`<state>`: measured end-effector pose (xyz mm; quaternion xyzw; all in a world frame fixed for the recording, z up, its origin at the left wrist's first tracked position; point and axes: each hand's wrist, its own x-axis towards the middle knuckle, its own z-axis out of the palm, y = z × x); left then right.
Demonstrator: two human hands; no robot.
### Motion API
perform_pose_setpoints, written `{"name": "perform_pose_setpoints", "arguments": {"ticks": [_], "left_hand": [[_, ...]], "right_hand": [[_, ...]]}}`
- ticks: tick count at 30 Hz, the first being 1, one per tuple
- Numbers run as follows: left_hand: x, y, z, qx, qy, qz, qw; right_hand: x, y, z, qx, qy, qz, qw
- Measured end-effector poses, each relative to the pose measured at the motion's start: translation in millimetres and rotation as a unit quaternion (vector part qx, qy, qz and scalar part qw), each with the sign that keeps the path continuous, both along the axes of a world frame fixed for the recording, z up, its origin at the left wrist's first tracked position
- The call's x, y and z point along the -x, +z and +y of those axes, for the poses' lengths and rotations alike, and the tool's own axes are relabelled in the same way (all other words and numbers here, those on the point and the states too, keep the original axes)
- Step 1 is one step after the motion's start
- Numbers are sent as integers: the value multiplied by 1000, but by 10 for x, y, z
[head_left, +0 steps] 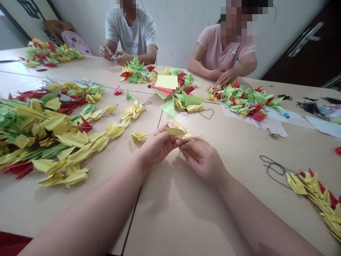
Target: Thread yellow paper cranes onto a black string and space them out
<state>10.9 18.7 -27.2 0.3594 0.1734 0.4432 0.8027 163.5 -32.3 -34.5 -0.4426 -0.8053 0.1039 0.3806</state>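
Observation:
Both hands meet above the middle of the table, fingers closed around folded yellow paper. My left hand (160,147) pinches a yellow paper crane (176,131) whose wings stick out above the fingers. My right hand (204,156) is close against it, shut on another piece of folded yellow paper, mostly hidden by the fingers. A thin, light, needle-like bit shows at the right fingertips, too small to name surely. Just left of my hands lies a loose yellow crane (139,138). Beyond them is a stack of square coloured paper (166,82).
Strung cranes (87,138) heap up on the left; another strand (317,199) with black cord (275,165) lies at right. More piles (245,97) sit farther back. Two people (130,39) sit across the table (239,138). Black threads (311,108) and papers are at far right.

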Motion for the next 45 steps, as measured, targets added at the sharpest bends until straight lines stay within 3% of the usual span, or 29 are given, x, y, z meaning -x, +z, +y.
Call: {"name": "perform_pose_setpoints", "arguments": {"ticks": [10,13,16,19,27,33,45], "left_hand": [[-62,68,-58,-10,65,-12,998],[-73,82,-81,-5,50,15,999],[-81,92,-108,-15,35,55,998],[-81,82,-116,-32,39,98,994],[-66,25,-71,-116,43,222,967],[-53,22,-64,-126,8,265,956],[-61,52,-65,-92,-35,209,973]], "right_hand": [[80,19,-22,-20,42,-107,993],[77,35,-14,-57,23,-50,997],[53,60,-25,-99,-43,49,993],[31,79,-59,-74,-69,110,989],[30,22,-48,18,-54,209,976],[5,27,-7,62,-37,195,978],[9,-38,5,85,-97,257,958]]}}
